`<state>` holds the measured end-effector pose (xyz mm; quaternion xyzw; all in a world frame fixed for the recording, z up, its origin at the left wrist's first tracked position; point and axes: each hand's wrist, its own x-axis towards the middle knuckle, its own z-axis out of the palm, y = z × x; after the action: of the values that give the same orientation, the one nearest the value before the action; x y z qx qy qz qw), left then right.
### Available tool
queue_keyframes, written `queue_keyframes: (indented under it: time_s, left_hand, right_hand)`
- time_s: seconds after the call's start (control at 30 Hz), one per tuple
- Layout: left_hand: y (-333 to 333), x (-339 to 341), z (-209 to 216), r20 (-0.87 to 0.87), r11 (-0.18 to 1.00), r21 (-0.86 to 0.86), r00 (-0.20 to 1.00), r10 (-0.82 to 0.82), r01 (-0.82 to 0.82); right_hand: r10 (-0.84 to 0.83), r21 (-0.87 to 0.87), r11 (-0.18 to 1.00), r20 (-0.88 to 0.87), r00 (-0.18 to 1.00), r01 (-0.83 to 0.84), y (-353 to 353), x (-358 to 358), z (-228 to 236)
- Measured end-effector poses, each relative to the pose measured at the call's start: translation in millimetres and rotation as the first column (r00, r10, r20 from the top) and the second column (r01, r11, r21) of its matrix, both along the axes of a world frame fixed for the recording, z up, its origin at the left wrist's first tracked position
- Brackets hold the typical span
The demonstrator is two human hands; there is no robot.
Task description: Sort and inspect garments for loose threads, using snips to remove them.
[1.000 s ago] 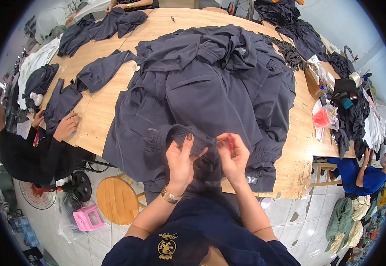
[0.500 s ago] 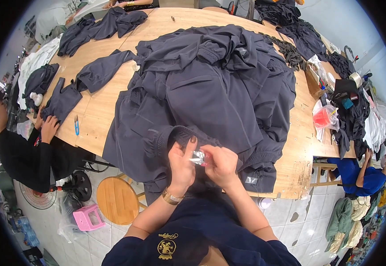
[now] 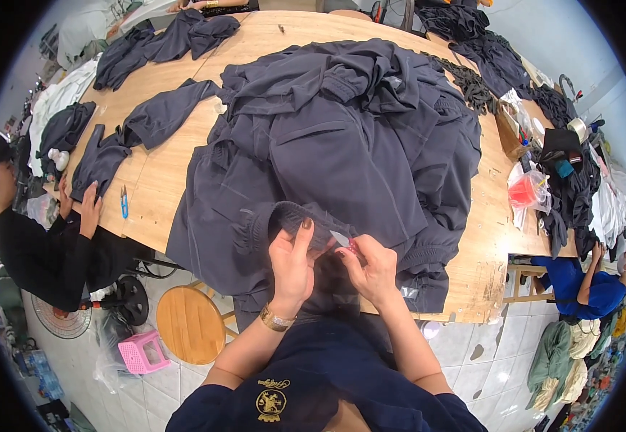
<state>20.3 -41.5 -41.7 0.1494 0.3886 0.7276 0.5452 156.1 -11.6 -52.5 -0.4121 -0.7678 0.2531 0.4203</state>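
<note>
My left hand [image 3: 291,263] is closed on the gathered elastic edge of a dark grey garment [image 3: 255,230], its thumb pointing up along the fabric. Just to its right, my right hand [image 3: 372,266] grips pink-handled thread snips [image 3: 339,238], whose silvery blade points left toward the left thumb. The fingers partly hide the handle. Beneath and beyond both hands spreads a large heap of dark grey garments [image 3: 349,158] with elastic cuffs and a pocket seam. What lies between the left fingers is partly hidden.
The wooden table [image 3: 158,194] carries blue thread snips [image 3: 124,202] at the left. A person in black [image 3: 36,248] handles a dark garment there. At the right are a red cup in plastic [image 3: 522,191] and a person in blue [image 3: 590,288]. A round stool [image 3: 191,324] stands near-left.
My right hand has shifted slightly right, away from the left hand, and the snips' blade now shows between them. The left-side co-worker's hands have moved on their garment.
</note>
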Motion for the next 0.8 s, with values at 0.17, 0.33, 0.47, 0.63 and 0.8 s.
queue_keyframes:
  time_s: [0.17, 0.33, 0.47, 0.63, 0.8]
  left_hand:
    - [-1, 2, -3, -0.052, 0.999, 0.031, 0.999, 0.008, -0.006]
    - [-2, 3, -5, -0.069, 0.999, 0.038, 0.997, 0.020, -0.018]
    - [-2, 5, -6, -0.092, 0.998, 0.049, 0.995, 0.039, -0.035]
    - [-2, 5, -8, -0.099, 0.999, 0.040, 0.995, 0.031, -0.027]
    - [-2, 4, -10, -0.113, 0.999, 0.039, 0.993, 0.026, -0.021]
  right_hand:
    - [-0.003, 0.037, 0.999, 0.078, 0.997, 0.000, 0, -2, 5]
    - [-0.051, 0.079, 0.996, 0.100, 0.994, 0.043, 1, -3, 4]
    - [-0.056, 0.101, 0.994, 0.110, 0.992, 0.045, 3, -2, 5]
    - [-0.051, 0.135, 0.990, 0.161, 0.986, 0.030, 5, -3, 9]
    - [-0.042, 0.190, 0.982, 0.137, 0.990, 0.015, 11, -4, 7]
